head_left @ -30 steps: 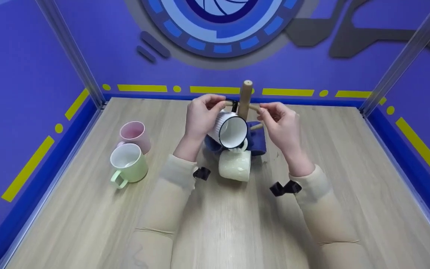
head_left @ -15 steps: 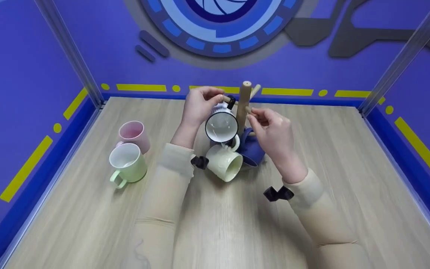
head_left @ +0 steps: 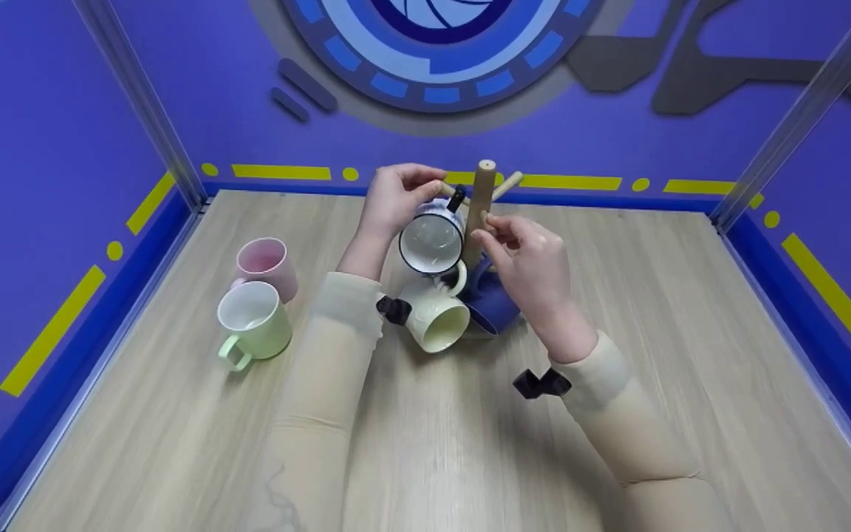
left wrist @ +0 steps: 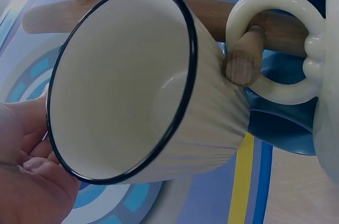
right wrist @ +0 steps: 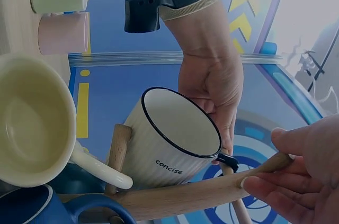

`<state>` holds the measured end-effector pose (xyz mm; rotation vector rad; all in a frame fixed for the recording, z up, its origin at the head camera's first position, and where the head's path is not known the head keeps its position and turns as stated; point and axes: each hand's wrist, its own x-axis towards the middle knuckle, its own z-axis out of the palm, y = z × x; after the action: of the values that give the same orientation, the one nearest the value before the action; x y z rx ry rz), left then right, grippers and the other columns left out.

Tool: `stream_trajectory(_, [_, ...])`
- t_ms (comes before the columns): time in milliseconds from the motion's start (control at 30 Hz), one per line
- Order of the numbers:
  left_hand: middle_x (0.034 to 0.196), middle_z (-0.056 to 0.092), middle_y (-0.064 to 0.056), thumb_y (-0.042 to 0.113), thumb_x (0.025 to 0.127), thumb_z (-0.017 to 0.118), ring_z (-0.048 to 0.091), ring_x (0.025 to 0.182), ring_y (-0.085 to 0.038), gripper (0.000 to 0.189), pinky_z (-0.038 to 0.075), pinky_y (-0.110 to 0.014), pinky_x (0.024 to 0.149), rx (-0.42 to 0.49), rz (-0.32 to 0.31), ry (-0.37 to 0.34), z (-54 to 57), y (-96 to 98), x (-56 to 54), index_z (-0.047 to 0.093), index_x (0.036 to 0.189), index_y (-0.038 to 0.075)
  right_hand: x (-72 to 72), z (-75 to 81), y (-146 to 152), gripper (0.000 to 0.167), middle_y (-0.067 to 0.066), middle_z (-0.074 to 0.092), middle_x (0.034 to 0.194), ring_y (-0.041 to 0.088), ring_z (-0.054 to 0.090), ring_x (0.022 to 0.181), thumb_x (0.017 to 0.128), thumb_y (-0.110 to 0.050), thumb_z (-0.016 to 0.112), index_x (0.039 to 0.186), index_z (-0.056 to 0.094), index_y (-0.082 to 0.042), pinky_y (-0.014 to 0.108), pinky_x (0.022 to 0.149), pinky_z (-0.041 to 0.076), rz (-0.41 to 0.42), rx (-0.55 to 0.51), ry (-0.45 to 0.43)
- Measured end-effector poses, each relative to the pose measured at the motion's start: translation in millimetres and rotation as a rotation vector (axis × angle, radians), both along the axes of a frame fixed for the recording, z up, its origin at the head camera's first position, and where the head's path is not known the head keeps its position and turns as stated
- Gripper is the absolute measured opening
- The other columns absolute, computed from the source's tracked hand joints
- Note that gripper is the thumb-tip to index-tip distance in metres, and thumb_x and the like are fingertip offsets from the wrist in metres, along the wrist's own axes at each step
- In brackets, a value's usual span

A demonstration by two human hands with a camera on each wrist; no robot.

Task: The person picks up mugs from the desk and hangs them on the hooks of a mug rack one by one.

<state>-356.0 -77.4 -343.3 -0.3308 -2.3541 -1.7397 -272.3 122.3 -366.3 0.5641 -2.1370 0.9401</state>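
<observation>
A wooden mug tree (head_left: 481,193) stands upright, its pegs hung with mugs. My left hand (head_left: 394,210) pinches the tip of an upper peg, on which a white ribbed mug (right wrist: 169,142) with a dark rim and "concise" lettering hangs by its black handle (head_left: 456,199). The thumb and fingers of my right hand (head_left: 529,262) pinch another upper peg (right wrist: 273,163) on the near side of the post. Below hang a cream mug (head_left: 436,321) and a dark blue mug (head_left: 498,303), the latter partly hidden behind my right hand. A bare peg (head_left: 508,185) points to the back right.
To the left, a light green mug (head_left: 267,329) and a pink mug (head_left: 284,277) stand upright on the wooden table (head_left: 433,443). Blue-purple panels (head_left: 617,148) wall in the back and sides.
The mug tree has turned, swinging its front mugs to the left. My right hand has moved left and slightly down with its peg; my left hand has risen slightly. A back peg has come into sight.
</observation>
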Motion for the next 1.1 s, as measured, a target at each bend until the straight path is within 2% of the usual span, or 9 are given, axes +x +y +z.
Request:
stream_trajectory(267, [0.111,0.077,-0.019,0.006,0.095,0.073,0.070,0.084,-0.009,0.019,0.060,-0.022,0.081,0.054,-0.018,0.018,-1.6,0.0,0.0,0.077,0.112,-0.002,-0.9,-1.2,0.5,0.027,0.015,0.078,0.090,0.025,0.075,0.076,0.090,-0.021,0.080,0.104,0.077,0.001,0.037,0.069,0.063,0.012,-0.001,0.011])
stream_trajectory(400, [0.112,0.077,-0.021,0.005,0.095,0.073,0.071,0.088,-0.012,0.021,0.060,-0.023,0.084,0.059,-0.027,0.019,-2.2,0.3,-0.4,0.076,0.113,-0.004,-0.7,-1.2,1.1,0.026,0.015,0.078,0.090,0.025,0.074,0.075,0.090,-0.020,0.080,0.104,0.076,0.002,0.037,0.069,0.062,0.017,-0.006,0.002])
stream_trajectory(667, [0.112,0.078,-0.015,0.010,0.094,0.076,0.073,0.100,-0.022,0.021,0.056,-0.022,0.084,0.000,0.040,0.042,-1.1,1.3,2.3,0.079,0.112,0.001,-0.2,-2.4,1.7,0.026,0.015,0.076,0.092,0.024,0.072,0.080,0.091,-0.017,0.080,0.108,0.074,0.003,0.039,0.073,0.061,0.050,-0.015,-0.019])
stream_trajectory(900, [0.111,0.079,-0.013,0.013,0.093,0.077,0.074,0.100,-0.023,0.020,0.057,-0.026,0.086,-0.027,0.080,0.044,0.5,2.7,6.5,0.080,0.111,0.004,2.8,-1.3,0.9,0.025,0.017,0.067,0.098,0.031,0.066,0.089,0.093,-0.018,0.078,0.109,0.072,0.000,0.041,0.080,0.056,0.025,0.008,-0.034])
stream_trajectory(1100, [0.110,0.078,-0.015,0.015,0.098,0.071,0.073,0.099,-0.024,0.022,0.057,-0.027,0.087,-0.049,0.083,0.088,0.8,-6.6,14.3,0.078,0.114,0.002,4.2,-1.4,-1.3,0.028,0.019,0.063,0.103,0.035,0.061,0.097,0.092,-0.015,0.079,0.111,0.069,0.003,0.044,0.088,0.054,0.029,0.029,-0.053])
